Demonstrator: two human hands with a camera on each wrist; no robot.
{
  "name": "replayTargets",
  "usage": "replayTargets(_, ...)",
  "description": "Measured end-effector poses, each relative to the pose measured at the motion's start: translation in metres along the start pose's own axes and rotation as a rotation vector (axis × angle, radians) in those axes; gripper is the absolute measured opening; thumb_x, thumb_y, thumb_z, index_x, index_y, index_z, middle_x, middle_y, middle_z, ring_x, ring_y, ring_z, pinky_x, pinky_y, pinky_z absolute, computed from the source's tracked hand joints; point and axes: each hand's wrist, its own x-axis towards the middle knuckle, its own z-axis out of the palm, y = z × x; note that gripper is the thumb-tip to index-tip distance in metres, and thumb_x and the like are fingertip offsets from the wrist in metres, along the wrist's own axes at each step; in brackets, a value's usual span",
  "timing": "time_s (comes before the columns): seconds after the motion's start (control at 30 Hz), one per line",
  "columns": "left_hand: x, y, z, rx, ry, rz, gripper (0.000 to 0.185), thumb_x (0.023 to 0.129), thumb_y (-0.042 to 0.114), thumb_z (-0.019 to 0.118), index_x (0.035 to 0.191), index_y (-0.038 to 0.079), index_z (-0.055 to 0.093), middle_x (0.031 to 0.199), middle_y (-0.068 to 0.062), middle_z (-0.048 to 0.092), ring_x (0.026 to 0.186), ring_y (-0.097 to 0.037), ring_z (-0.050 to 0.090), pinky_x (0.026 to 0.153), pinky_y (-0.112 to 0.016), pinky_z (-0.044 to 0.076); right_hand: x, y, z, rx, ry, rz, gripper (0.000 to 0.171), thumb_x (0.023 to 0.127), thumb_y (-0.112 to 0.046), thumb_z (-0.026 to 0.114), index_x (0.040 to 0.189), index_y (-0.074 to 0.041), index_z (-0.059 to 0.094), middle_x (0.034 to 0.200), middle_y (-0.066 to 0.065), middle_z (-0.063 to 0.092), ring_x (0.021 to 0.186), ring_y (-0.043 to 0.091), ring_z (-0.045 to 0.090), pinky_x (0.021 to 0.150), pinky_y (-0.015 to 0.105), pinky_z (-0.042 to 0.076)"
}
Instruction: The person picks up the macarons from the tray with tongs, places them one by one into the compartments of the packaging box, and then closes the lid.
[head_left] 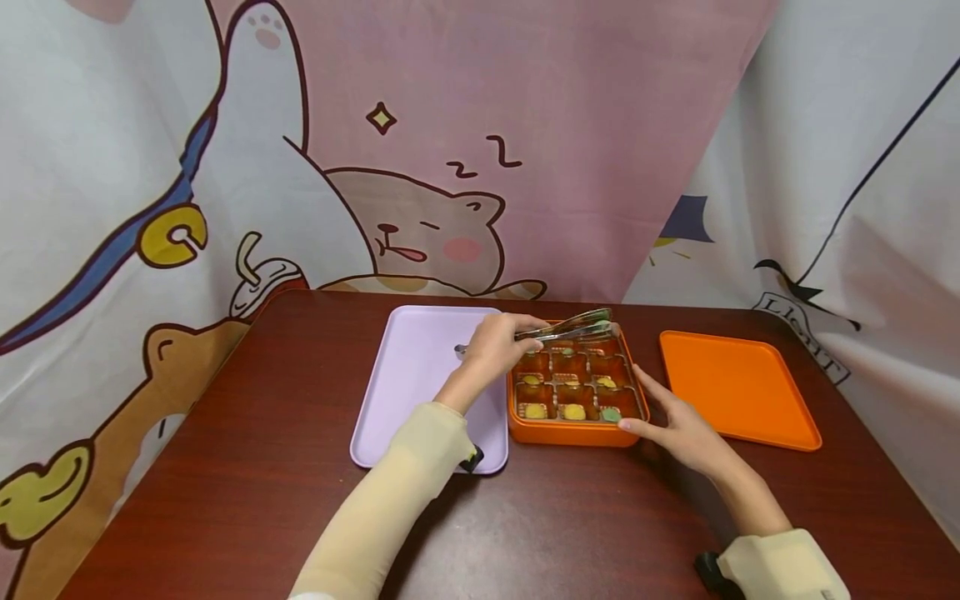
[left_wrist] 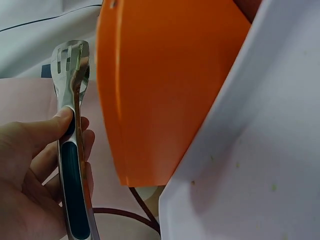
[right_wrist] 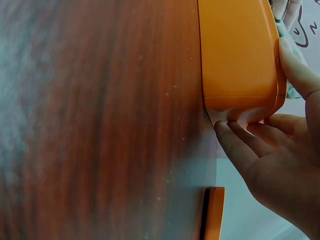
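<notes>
A lilac tray (head_left: 408, 375) lies at the left. The left hand (head_left: 491, 346) grips tongs (head_left: 570, 327), closed, over the orange box (head_left: 573, 433). The right hand (head_left: 678, 429) touches its corner with straight fingers. The lid (head_left: 738, 387) lies right.

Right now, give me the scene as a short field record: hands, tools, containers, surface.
left hand: grips tongs, held over the far side of the box
right hand: fingers against the box's near right corner, thumb on its rim
box: orange, open, divided into compartments with small yellow and green pieces
lid: orange, flat on the table, right of the box
tray: lilac, left of the box, touching it
table: dark red wood
</notes>
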Motion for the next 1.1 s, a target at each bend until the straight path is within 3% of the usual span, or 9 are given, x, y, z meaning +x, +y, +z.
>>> replayTargets(0.13, 0.004, 0.001, 0.005, -0.005, -0.019, -0.023, 0.03, 0.084, 0.03, 0.069, 0.114, 0.031, 0.069, 0.113, 0.009, 0.068, 0.078, -0.011, 0.061, 0.068, -0.026, 0.044, 0.0, 0.0, 0.0, 0.001, 0.0, -0.006, 0.089, 0.086, -0.037, 0.067, 0.152, -0.016, 0.011, 0.153, 0.023, 0.019, 0.134, 0.052, 0.02, 0.097, 0.071, 0.021)
replayTargets(0.4, 0.006, 0.002, 0.014, 0.028, -0.083, -0.077, 0.032, 0.085, 0.03, 0.069, 0.117, 0.03, 0.067, 0.116, 0.007, 0.067, 0.1, -0.015, 0.063, 0.081, -0.03, 0.048, 0.0, 0.001, 0.002, -0.018, 0.001, -0.005, 0.088, 0.087, -0.038, 0.066, 0.152, -0.018, 0.012, 0.153, 0.023, 0.019, 0.134, 0.052, 0.022, 0.096, 0.071, 0.022)
replayTargets(0.63, 0.004, 0.002, 0.015, 0.021, -0.096, -0.083, 0.038, 0.084, 0.031, 0.07, 0.121, 0.029, 0.064, 0.12, 0.005, 0.065, 0.097, -0.015, 0.063, 0.078, -0.03, 0.048, 0.0, 0.001, 0.003, -0.022, 0.003, -0.008, 0.088, 0.087, -0.038, 0.066, 0.152, -0.018, 0.012, 0.153, 0.023, 0.019, 0.134, 0.052, 0.022, 0.096, 0.071, 0.022)
replayTargets(0.87, -0.002, 0.0, 0.006, -0.024, -0.087, -0.097, 0.04, 0.084, 0.033, 0.07, 0.122, 0.028, 0.064, 0.122, 0.004, 0.065, 0.109, -0.018, 0.06, 0.087, -0.033, 0.047, -0.001, 0.0, 0.002, -0.014, 0.002, 0.001, 0.088, 0.087, -0.038, 0.066, 0.153, -0.018, 0.011, 0.154, 0.023, 0.018, 0.134, 0.053, 0.021, 0.096, 0.071, 0.022)
replayTargets(1.1, -0.016, -0.009, -0.012, -0.072, -0.058, -0.058, 0.041, 0.083, 0.03, 0.072, 0.123, 0.024, 0.064, 0.121, 0.001, 0.065, 0.112, -0.019, 0.058, 0.09, -0.035, 0.046, 0.0, 0.001, 0.001, -0.015, 0.006, 0.005, 0.089, 0.086, -0.037, 0.066, 0.153, -0.019, 0.01, 0.153, 0.024, 0.02, 0.134, 0.052, 0.021, 0.096, 0.071, 0.022)
